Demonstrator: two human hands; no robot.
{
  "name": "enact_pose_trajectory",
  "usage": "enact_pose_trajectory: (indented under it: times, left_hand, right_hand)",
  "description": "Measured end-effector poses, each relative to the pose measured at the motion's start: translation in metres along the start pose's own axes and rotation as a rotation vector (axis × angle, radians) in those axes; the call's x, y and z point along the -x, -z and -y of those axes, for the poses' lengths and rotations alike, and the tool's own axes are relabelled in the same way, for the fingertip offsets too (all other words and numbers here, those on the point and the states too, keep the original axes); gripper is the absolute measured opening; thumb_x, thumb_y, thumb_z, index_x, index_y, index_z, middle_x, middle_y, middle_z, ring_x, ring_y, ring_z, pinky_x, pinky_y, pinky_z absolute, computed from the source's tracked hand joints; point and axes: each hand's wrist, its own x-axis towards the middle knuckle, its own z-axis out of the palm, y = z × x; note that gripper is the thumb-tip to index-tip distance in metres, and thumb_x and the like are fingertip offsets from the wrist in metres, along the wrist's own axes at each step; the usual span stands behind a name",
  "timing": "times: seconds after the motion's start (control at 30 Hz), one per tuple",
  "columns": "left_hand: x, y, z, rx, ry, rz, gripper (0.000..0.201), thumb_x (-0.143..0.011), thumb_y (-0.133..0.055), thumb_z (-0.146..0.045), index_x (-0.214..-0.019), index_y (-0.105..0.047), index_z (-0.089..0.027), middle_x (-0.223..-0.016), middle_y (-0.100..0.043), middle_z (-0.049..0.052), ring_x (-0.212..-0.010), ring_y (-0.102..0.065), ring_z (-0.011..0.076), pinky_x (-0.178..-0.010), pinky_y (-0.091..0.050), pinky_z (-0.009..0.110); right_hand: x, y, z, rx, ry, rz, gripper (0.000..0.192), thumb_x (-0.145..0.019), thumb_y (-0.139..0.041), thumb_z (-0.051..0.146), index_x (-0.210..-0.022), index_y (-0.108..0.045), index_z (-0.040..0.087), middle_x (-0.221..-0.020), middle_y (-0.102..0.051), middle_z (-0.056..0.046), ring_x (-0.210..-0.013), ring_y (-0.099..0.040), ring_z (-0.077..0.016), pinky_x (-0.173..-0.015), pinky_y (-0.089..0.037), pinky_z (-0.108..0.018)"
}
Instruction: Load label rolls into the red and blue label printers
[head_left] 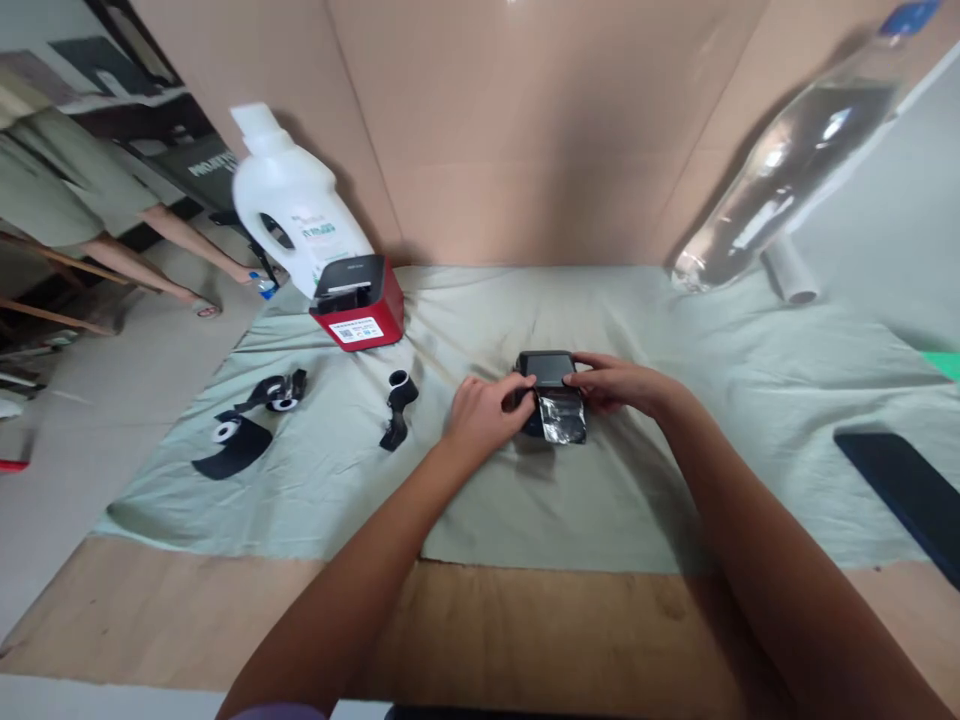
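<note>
Both forearms reach in over the counter [525, 640] edge. Left hand [484, 410] and right hand [619, 385] meet on a small black device [547, 370] mid-cloth [637, 480]. Left fingers pinch its glossy film strip [562, 418]; right fingers clamp the body, seemingly bracing it. Red printer [358, 302], white jug [289, 205], black spool pieces [397, 405] sit left, apart.

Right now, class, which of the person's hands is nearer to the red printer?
Left. The left hand lies right of and nearer the camera than the red printer; the right hand lies farther right, beyond the black device.
</note>
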Motion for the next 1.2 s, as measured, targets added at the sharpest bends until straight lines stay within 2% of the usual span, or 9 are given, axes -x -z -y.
enact_pose_trajectory:
  times: [0.07,0.2,0.43,0.57,0.7,0.8,0.93,1.03,1.2]
  left_hand:
    - [-0.003,0.0,-0.003,-0.02,0.024,0.004,0.02,-0.09,-0.065,-0.032,-0.107,-0.076,-0.029,-0.072,-0.073,-0.003,-0.069,-0.065,0.0175,-0.081,-0.042,0.033]
    - [-0.001,-0.007,0.0,0.021,-0.011,-0.018,0.025,-0.092,-0.062,-0.032,-0.114,-0.074,-0.028,-0.074,-0.075,-0.002,-0.067,-0.066,0.0167,-0.08,-0.043,0.033]
    - [0.006,-0.016,0.007,0.04,-0.091,-0.083,0.029,-0.095,-0.058,-0.031,-0.12,-0.071,-0.025,-0.085,-0.077,0.001,-0.076,-0.07,0.0172,-0.084,-0.044,0.032]
    - [0.009,-0.013,0.006,0.035,-0.096,-0.06,0.035,-0.096,-0.056,-0.033,-0.128,-0.066,-0.025,-0.089,-0.077,0.001,-0.082,-0.07,0.0182,-0.087,-0.044,0.033]
    - [0.01,-0.009,0.006,0.026,-0.073,-0.005,0.062,-0.091,-0.06,-0.044,-0.149,-0.046,-0.025,-0.116,-0.073,0.006,-0.106,-0.067,0.0245,-0.096,-0.043,0.038]
    - [0.008,-0.011,0.009,0.009,-0.057,0.085,0.098,-0.079,-0.068,-0.061,-0.157,-0.027,-0.02,-0.143,-0.057,0.015,-0.131,-0.053,0.0335,-0.106,-0.038,0.046]
    - [0.005,-0.017,0.014,0.023,-0.104,0.186,0.134,-0.06,-0.077,-0.072,-0.16,-0.006,-0.018,-0.155,-0.043,0.019,-0.143,-0.04,0.0364,-0.113,-0.03,0.051]
    - [0.005,-0.02,0.015,0.02,-0.098,0.2,0.138,-0.058,-0.077,-0.073,-0.16,-0.001,-0.018,-0.154,-0.045,0.021,-0.142,-0.041,0.0364,-0.113,-0.029,0.052]
    - [0.005,-0.019,0.014,0.001,-0.099,0.194,0.135,-0.06,-0.076,-0.073,-0.159,-0.004,-0.016,-0.153,-0.045,0.022,-0.143,-0.041,0.0357,-0.114,-0.028,0.05]
  right_hand:
    - [0.002,-0.002,-0.001,0.002,-0.011,-0.008,0.061,-0.084,-0.072,0.044,-0.138,-0.051,0.026,-0.068,-0.057,0.003,-0.051,-0.054,-0.0101,-0.043,-0.034,-0.019]
    - [0.006,-0.006,-0.005,-0.038,0.022,0.013,0.062,-0.087,-0.069,0.045,-0.143,-0.049,0.026,-0.066,-0.055,0.005,-0.046,-0.052,-0.0086,-0.04,-0.03,-0.018]
    - [0.007,-0.013,-0.014,0.002,0.133,-0.049,0.076,-0.091,-0.065,0.047,-0.154,-0.035,0.016,-0.065,-0.061,0.001,-0.044,-0.059,-0.0151,-0.034,-0.029,-0.022]
    - [0.008,-0.012,-0.017,-0.015,0.142,-0.051,0.071,-0.094,-0.062,0.045,-0.153,-0.035,0.016,-0.068,-0.064,-0.001,-0.047,-0.063,-0.016,-0.034,-0.031,-0.021]
    - [0.011,-0.011,-0.02,-0.052,0.174,-0.033,0.065,-0.096,-0.058,0.042,-0.152,-0.038,0.017,-0.068,-0.065,-0.001,-0.051,-0.065,-0.0154,-0.036,-0.035,-0.02]
    - [0.013,-0.011,-0.022,-0.045,0.191,-0.022,0.064,-0.097,-0.058,0.04,-0.153,-0.037,0.018,-0.065,-0.064,0.001,-0.052,-0.066,-0.015,-0.037,-0.037,-0.019]
    - [0.014,-0.009,-0.024,-0.05,0.211,0.013,0.064,-0.096,-0.058,0.039,-0.154,-0.038,0.021,-0.068,-0.066,0.0,-0.055,-0.067,-0.015,-0.037,-0.037,-0.019]
    - [0.014,-0.008,-0.024,-0.071,0.206,0.035,0.062,-0.096,-0.058,0.037,-0.153,-0.039,0.021,-0.069,-0.066,0.0,-0.056,-0.068,-0.0145,-0.038,-0.038,-0.018]
    - [0.013,-0.004,-0.026,-0.076,0.22,0.058,0.068,-0.093,-0.061,0.029,-0.155,-0.035,0.018,-0.07,-0.068,-0.001,-0.057,-0.068,-0.0147,-0.04,-0.041,-0.019]
